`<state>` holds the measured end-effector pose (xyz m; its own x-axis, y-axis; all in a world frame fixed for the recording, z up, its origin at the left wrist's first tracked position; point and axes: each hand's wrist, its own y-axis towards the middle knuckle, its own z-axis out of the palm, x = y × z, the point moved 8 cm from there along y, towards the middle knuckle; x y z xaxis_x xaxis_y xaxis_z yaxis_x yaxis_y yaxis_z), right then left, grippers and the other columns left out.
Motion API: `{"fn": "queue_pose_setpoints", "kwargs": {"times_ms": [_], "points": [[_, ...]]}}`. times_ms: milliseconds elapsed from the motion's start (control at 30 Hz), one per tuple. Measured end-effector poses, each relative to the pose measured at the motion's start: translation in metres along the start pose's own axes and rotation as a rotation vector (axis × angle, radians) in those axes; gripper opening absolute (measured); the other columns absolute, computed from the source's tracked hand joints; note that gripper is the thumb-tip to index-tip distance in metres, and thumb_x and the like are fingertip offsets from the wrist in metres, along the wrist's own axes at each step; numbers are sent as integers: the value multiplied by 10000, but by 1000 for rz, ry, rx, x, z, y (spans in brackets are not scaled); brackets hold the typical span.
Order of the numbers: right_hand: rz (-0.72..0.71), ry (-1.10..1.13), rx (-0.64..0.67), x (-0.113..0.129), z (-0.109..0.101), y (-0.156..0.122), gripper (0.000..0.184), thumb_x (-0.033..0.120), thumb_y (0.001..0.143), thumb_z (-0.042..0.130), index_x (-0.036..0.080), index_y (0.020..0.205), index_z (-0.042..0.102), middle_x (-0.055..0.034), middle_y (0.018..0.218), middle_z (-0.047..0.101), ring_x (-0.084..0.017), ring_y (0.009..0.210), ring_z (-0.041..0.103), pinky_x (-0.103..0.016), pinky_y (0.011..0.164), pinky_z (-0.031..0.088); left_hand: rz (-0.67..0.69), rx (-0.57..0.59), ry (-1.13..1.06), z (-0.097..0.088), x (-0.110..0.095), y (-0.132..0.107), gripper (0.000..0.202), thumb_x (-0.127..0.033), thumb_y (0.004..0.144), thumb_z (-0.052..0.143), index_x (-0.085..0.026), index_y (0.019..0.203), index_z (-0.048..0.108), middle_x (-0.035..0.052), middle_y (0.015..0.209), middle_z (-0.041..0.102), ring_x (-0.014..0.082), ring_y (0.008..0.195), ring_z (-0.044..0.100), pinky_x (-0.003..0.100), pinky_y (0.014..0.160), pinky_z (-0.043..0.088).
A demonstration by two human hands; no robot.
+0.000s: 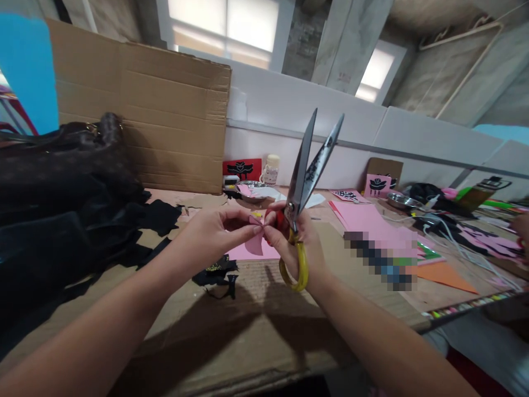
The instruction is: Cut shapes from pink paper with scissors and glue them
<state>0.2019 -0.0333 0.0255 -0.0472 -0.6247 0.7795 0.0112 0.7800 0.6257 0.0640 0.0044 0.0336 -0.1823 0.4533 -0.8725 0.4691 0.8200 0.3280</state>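
My left hand (212,229) pinches a small pink piece of paper (255,244) between thumb and fingertips, and the piece hangs down with a curved lower edge. Meeting it at the same spot, my right hand (312,248) has its thumb and fingertips at the paper's edge. Large scissors (308,171) are hooked over that right hand, blades pointing up and parted, one yellow handle (294,275) hanging below the palm. Beneath my hands lies a pink sheet (270,252). Black scraps (219,270), some with gold glitter, lie just in front of it.
Black sheeting and a brown bag (61,165) crowd the left, before an upright cardboard panel (173,110). At the back stand a metal dish (252,184) and a cup (271,170). Pink paper (363,218), an orange sheet (448,275) and white cables (463,248) spread rightward. Another person's hand (521,227) shows far right.
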Motion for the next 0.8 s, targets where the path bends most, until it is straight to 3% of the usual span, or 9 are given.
{"fn": "queue_pose_setpoints", "kwargs": {"times_ms": [367,600,800], "points": [[10,39,-4,1,-3,0,259,322,904,699,264,1094,534,12,871,590,-141,710,576,-286,631,509,-32,83,-226,13,2,-1,208,-400,866,713,-196,825,710,11,770,751,144,715,671,250,716,510],[19,63,38,2,6,0,268,335,884,705,259,1066,524,25,844,567,-123,658,539,-276,602,457,-28,-9,-116,0,1,-2,305,-514,846,708,-211,842,736,-2,747,708,135,647,584,229,592,450],[65,-19,119,-10,4,2,381,537,895,664,256,1102,511,32,790,477,-136,634,455,-281,574,389,2,-98,-162,-16,-4,-3,265,-475,822,746,-216,871,726,10,770,709,154,674,605,240,572,464]]}}
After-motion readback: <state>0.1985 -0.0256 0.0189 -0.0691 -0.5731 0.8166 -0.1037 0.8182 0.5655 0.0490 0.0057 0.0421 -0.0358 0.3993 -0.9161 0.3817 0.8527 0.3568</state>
